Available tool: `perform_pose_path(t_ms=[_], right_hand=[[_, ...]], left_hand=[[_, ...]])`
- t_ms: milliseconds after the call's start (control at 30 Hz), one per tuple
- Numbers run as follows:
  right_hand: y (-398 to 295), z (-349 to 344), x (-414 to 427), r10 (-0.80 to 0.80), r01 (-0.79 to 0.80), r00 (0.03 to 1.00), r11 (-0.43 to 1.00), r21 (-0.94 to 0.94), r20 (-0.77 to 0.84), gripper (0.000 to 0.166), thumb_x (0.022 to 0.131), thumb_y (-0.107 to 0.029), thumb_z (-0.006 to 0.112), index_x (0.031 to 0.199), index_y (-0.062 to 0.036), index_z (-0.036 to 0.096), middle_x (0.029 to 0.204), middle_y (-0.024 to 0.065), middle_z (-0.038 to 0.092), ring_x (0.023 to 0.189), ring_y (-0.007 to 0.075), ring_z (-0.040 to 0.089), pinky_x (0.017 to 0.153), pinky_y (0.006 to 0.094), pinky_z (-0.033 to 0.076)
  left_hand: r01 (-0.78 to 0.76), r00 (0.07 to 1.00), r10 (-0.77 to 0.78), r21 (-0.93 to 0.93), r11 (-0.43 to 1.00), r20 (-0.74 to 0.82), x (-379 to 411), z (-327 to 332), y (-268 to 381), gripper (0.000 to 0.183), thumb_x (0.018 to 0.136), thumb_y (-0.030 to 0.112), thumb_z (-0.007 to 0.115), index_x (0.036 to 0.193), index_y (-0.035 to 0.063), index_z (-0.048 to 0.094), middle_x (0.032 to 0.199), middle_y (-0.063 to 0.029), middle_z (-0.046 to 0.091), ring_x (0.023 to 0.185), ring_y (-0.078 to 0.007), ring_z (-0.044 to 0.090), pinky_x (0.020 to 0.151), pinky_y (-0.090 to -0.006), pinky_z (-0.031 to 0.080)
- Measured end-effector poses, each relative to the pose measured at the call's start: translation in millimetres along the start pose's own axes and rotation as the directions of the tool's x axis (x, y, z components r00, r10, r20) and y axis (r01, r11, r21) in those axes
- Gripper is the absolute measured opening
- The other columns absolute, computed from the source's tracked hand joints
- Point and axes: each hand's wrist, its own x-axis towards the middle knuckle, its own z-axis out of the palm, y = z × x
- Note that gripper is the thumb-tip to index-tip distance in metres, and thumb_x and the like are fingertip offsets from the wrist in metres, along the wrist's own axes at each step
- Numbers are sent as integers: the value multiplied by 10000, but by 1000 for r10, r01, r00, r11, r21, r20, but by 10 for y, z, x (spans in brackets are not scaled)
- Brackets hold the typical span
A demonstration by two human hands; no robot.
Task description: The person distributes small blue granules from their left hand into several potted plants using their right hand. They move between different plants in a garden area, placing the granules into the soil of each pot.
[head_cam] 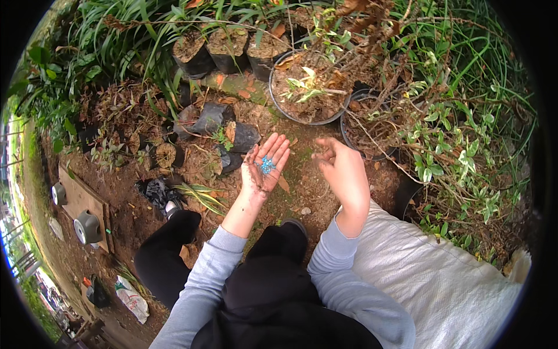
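Observation:
My left hand (264, 168) is held palm up, fingers extended, with a small heap of blue granules (266, 165) on the palm; soil clings to its skin. To its right, my right hand (340, 168) hangs in the air with bent, soil-stained fingers; whether something small is between the fingertips cannot be told. Beyond my left hand lie black plastic grow bags (245, 137). A round black pot (301, 114) of soil with a variegated cutting stands past my right hand, and a second pot (348, 135) is partly hidden by dry stems.
A large white woven sack (418, 279) lies at the right beside my arm. Several soil-filled grow bags (229, 56) stand at the back. Leafy variegated plants (471, 161) crowd the right. A wooden board (83, 205) with grey round objects and a plastic bag (131, 299) lie left.

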Motion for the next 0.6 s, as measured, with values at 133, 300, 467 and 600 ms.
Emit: perform_pose_path(t_ms=[133,300,467,600], right_hand=[[-374,410,34,-276,278,960,960,-27,49,253,637,5,609,889,26,606,842,185,588,737,282,597,674,339,465],[-406,965,-4,-339,340,940,940,-36,25,307,623,-1,624,924,48,587,916,224,560,854,351,552,745,385,442],[-401,1200,19,-340,370,920,917,-148,193,259,624,9,594,881,34,598,880,227,565,833,345,558,739,387,444],[-437,1422,-6,-401,426,903,879,-212,153,176,614,5,595,788,30,610,779,202,584,745,326,583,687,369,464]], left_hand=[[-60,993,55,43,997,105,29,32,21,546,841,310,415,1258,-28,315,1299,-171,341,1210,-267,322,1011,-363,267],[-114,986,109,29,993,127,3,-34,134,529,858,307,365,1259,-33,311,1303,-173,335,1214,-267,318,1018,-343,257],[-141,990,141,-17,990,-21,-101,-329,155,524,873,363,364,1219,-30,374,1207,-152,442,1107,-250,437,965,-335,335],[-166,986,166,-58,984,-7,-143,-508,191,558,864,423,387,1212,-13,388,1199,-138,455,1115,-236,432,962,-340,340]])
